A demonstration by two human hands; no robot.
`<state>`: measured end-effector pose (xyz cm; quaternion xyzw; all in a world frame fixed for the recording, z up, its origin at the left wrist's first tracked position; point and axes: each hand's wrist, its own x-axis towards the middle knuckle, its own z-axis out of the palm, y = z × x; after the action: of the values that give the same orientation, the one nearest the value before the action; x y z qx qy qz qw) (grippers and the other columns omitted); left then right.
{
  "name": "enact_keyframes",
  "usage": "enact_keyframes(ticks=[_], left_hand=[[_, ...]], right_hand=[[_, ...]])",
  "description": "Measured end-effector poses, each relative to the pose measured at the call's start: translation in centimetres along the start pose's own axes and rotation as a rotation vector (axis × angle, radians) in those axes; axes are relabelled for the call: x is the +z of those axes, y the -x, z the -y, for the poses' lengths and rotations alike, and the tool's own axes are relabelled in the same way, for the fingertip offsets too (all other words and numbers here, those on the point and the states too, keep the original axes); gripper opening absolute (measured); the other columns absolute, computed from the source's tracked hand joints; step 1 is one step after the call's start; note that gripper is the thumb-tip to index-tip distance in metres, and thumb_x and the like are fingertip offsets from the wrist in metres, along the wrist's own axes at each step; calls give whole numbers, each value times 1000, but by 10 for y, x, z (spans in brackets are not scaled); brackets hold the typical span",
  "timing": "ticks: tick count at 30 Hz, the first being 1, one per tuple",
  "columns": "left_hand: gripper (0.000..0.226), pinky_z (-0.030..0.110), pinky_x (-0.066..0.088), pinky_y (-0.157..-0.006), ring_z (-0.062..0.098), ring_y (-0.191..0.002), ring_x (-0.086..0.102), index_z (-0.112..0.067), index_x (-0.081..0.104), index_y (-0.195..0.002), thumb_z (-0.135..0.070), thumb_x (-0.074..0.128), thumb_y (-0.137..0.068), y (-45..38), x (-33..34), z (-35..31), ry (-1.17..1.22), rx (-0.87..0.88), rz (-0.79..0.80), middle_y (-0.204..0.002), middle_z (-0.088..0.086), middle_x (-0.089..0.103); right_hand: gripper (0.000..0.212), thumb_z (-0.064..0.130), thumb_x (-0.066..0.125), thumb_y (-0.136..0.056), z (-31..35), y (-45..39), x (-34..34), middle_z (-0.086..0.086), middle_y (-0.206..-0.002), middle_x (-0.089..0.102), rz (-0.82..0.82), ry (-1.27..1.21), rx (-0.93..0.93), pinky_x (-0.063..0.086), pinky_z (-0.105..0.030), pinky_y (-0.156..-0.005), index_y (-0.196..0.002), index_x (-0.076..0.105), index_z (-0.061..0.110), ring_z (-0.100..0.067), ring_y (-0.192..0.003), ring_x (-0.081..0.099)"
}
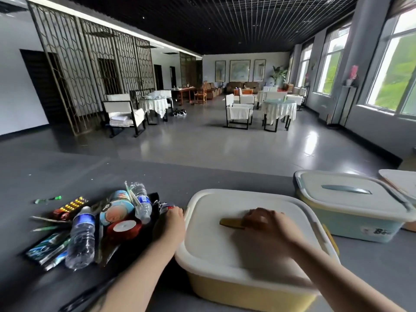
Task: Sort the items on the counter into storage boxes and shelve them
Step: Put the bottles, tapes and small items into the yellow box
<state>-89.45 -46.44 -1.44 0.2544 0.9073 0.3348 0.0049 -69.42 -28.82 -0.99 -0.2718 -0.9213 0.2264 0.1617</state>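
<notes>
Nearest to the camera stands a pale yellow plastic storage box (236, 287) with a white lid (225, 233), on the grey counter (67, 174). The lid is on the box. The right hand (264, 220) lies on the lid's yellow handle (230, 222), and its fingers are curled around it, so I judge it is about to lift the lid off. The left hand (172, 219) is at the left edge of the box, beside the lid's rim. Its fingers are bent down over the edge, but I cannot tell if they grip the box or only rest against it.

Left of the box lies the pile of items, unsorted. I see two clear water bottles with blue labels, one near (81, 237) and one farther (141, 202), a red ribbon roll (123, 228), a round tin with a picture on it (117, 208), a blister sheet of yellow pills (72, 204) and some dark flat packets (47, 246). None of them is in a box, as far as can be seen.

To the right stands a light blue storage box (351, 219) with a closed white lid, and behind it the corner of a third box (400, 181).

So the task seems to be at its beginning. All the sorting is left, and then the shelving. No shelf is in view.
</notes>
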Motion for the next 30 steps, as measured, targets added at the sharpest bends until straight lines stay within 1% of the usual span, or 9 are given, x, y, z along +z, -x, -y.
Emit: enact_keyframes(ticks=[1, 4, 8, 11, 14, 18, 24, 26, 30], left_hand=[[27, 35, 46, -82, 33, -102, 60, -11, 60, -95, -21, 35, -100, 0, -1, 2, -41, 18, -29, -106, 16, 65], [33, 36, 42, -94, 28, -115, 55, -14, 56, -123, -31, 42, -99, 5, 3, -3, -4, 100, -37, -123, 10, 62], [48, 32, 27, -110, 22, -133, 38, -16, 46, -138, -32, 55, -93, 19, 16, -15, -56, 225, 55, -146, 3, 42], [47, 34, 28, -111, 23, -133, 40, -13, 53, -133, -29, 60, -90, 28, 12, -28, 53, 306, -8, -143, 7, 47], [41, 44, 36, -105, 32, -124, 49, -4, 62, -121, -25, 61, -87, 27, -4, -49, 138, 375, -115, -131, 14, 57], [39, 44, 39, -104, 31, -126, 48, -6, 62, -123, -15, 67, -86, 38, -20, -99, 155, 507, -224, -135, 11, 55], [47, 43, 30, -111, 23, -137, 36, -16, 52, -135, -39, 49, -94, 102, 28, -197, 160, 778, -146, -149, 5, 39], [54, 42, 21, -115, 19, -140, 29, -25, 47, -138, -51, 35, -93, 129, 59, -225, 157, 824, -76, -151, 0, 35], [57, 41, 7, -118, 18, -144, 20, -34, 37, -143, -56, 34, -91, 178, 130, -266, 45, 924, 105, -156, -2, 26]], right_hand=[[17, 41, 69, -79, 1, -1, 1, 14, -97, 70, -26, 24, 21, 46, -28, -69, -94, 62, 41, -17, -92, 64], [24, 45, 58, -87, 5, 4, 6, 7, -108, 64, -58, 150, -20, 45, -30, -79, -106, 59, 31, -20, -101, 60], [29, 43, 43, -97, 13, 3, 1, -2, -109, 59, -92, 315, -115, 39, -36, -86, -107, 50, 16, -25, -105, 54], [32, 45, 39, -98, 22, 2, -13, -2, -109, 58, -101, 377, -123, 35, -34, -85, -107, 50, 17, -24, -106, 52], [32, 48, 41, -96, 29, 10, -44, -1, -109, 58, -257, 353, -140, 34, -32, -83, -106, 52, 19, -23, -106, 52], [32, 45, 46, -95, 26, 35, -101, -1, -106, 60, -474, 348, -124, 38, -33, -84, -104, 57, 17, -23, -103, 54], [29, 40, 47, -93, -46, 113, -154, -2, -108, 59, -666, 353, 92, 43, -36, -87, -107, 62, 18, -22, -103, 52], [21, 35, 51, -93, -76, 141, -161, -1, -105, 59, -709, 384, 189, 43, -37, -84, -104, 63, 21, -24, -101, 53], [13, 30, 56, -91, -139, 198, -161, -1, -101, 60, -734, 436, 372, 40, -36, -80, -99, 63, 22, -25, -97, 53]])
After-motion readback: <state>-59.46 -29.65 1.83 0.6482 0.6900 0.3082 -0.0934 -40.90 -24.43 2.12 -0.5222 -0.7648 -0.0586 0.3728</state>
